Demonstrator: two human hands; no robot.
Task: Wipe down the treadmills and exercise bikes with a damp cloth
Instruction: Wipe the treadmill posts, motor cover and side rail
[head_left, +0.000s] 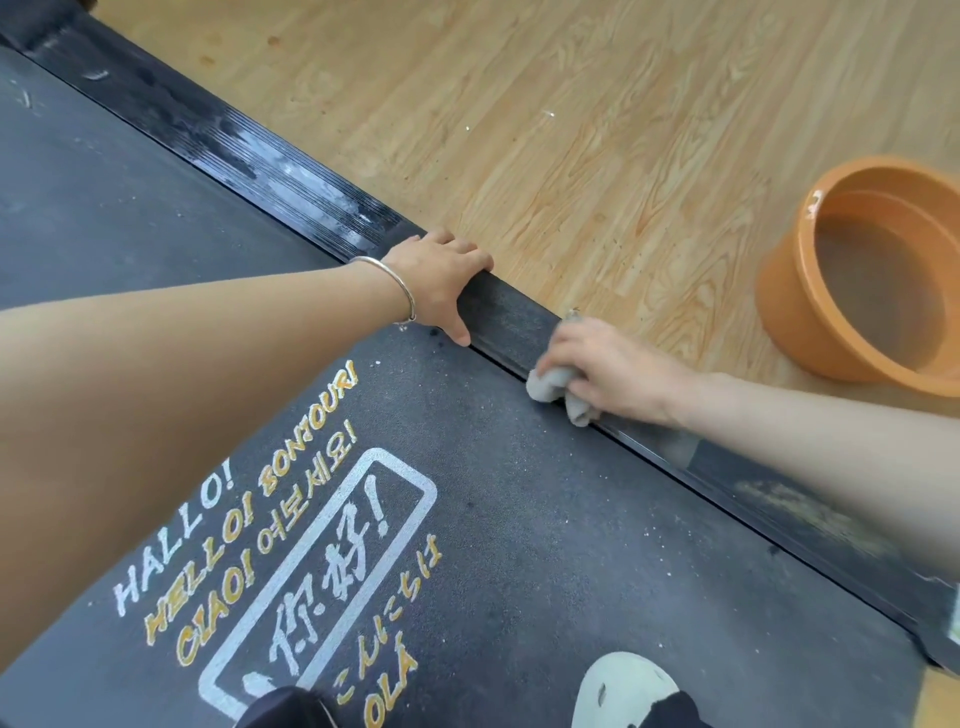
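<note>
I look down on a treadmill belt (545, 545), dark grey with printed greetings in several languages. Its black side rail (291, 176) runs diagonally from upper left to lower right and shows wet streaks higher up. My left hand (441, 280), a silver bangle on the wrist, rests on the rail with its fingers curled over the outer edge. My right hand (608, 369) grips a crumpled grey cloth (550, 387) and presses it on the rail's inner edge, just below my left hand.
An orange plastic basin (810, 332) holding cloudy water stands on the wood-pattern floor (519, 130) to the right of the rail. My white shoe (623, 686) is on the belt at the bottom. Dusty patches mark the rail's lower stretch (800, 509).
</note>
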